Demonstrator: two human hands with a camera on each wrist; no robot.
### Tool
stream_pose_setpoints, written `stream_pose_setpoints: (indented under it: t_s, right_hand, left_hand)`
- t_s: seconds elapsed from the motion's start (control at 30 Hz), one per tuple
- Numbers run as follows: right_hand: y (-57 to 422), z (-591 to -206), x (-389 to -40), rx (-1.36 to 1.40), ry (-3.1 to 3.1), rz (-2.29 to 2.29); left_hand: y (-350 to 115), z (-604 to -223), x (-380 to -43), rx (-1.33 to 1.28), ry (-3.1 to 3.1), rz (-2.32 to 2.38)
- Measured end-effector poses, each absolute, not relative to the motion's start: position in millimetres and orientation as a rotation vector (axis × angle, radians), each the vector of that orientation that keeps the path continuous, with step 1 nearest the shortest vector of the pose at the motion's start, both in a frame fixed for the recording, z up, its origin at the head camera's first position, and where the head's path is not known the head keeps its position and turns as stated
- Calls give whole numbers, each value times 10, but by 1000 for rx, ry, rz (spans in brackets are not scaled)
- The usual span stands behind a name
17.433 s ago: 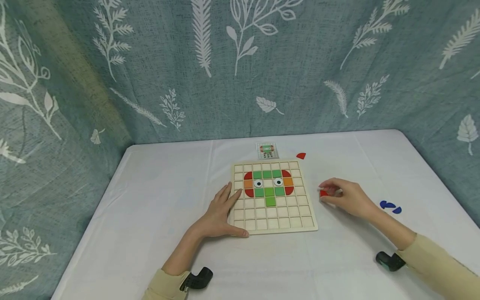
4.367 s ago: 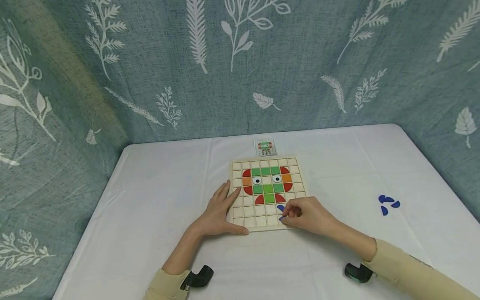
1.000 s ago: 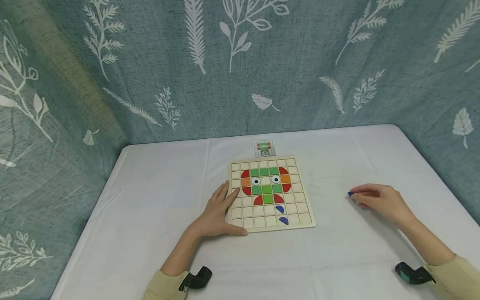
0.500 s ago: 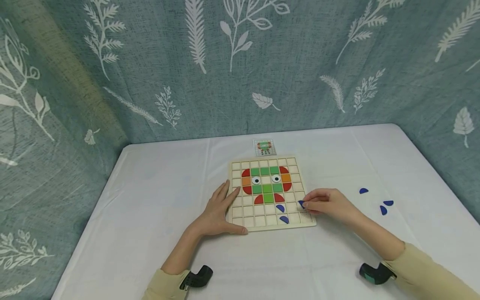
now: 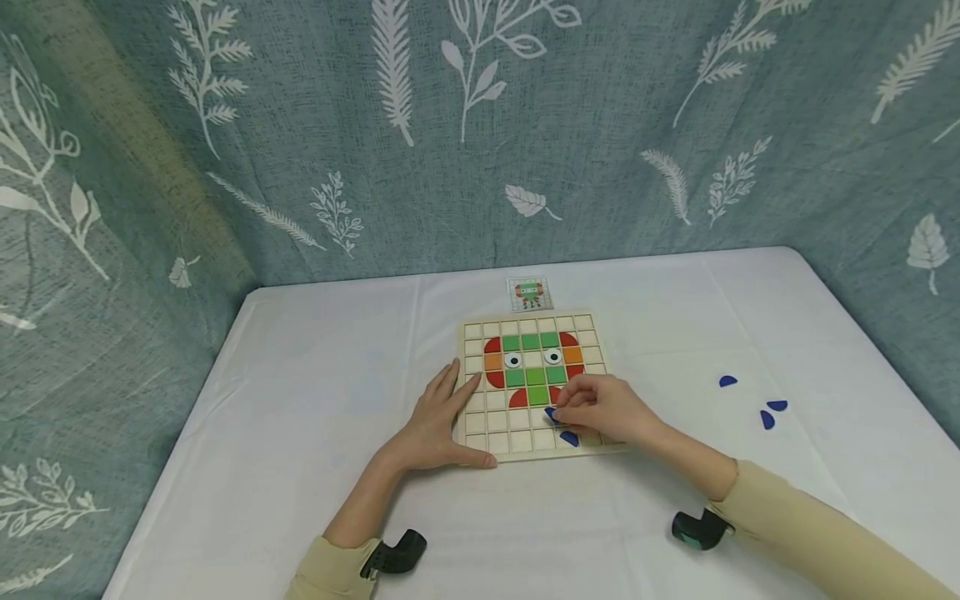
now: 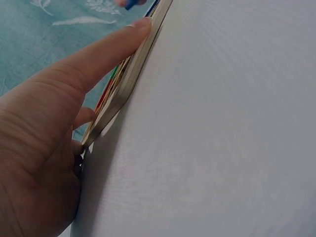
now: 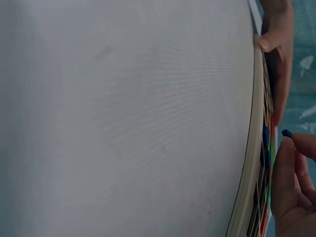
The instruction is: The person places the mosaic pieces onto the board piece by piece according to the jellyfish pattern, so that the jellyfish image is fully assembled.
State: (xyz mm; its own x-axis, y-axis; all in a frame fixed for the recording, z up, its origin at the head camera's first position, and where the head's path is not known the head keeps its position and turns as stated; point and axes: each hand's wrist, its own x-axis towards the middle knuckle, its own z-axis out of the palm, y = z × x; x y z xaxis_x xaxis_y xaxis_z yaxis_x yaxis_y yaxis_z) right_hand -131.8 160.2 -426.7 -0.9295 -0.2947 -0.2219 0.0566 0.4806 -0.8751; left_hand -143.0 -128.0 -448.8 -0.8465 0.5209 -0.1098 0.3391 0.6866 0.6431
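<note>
A square wooden grid board (image 5: 477, 425) holds a face-like pattern of red, orange and green tiles with two eye tiles. My left hand (image 5: 429, 429) rests along its left side with fingers spread, the thumb (image 6: 113, 52) lying on the front edge. Over the lower middle of the board, my right hand (image 5: 609, 408) pinches a blue half-round tile (image 7: 287, 133) between thumb and fingers. Just below it, another blue half-round tile (image 5: 570, 438) lies on the grid. Part of the grid's right side is hidden under the right hand.
Three loose blue half-round tiles (image 5: 767, 420) lie on the white tablecloth to the right. Behind the board is a small pattern card (image 5: 530, 294) with a similar figure. A patterned teal curtain (image 5: 450, 208) stands at the table's back edge.
Red tiles flank the lower green one, and blue tiles came onto the board. Over the last second my right hand carried a blue tile leftward from the pile. My left hand stayed.
</note>
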Motion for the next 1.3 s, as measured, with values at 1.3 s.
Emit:
stream_pose_setpoints:
  t_s: [1.3]
  right_hand:
    - [1483,-4274,-1401,-721,2612,-1139]
  left_hand:
    - [-1279,-4475,-1428,664,2618,930]
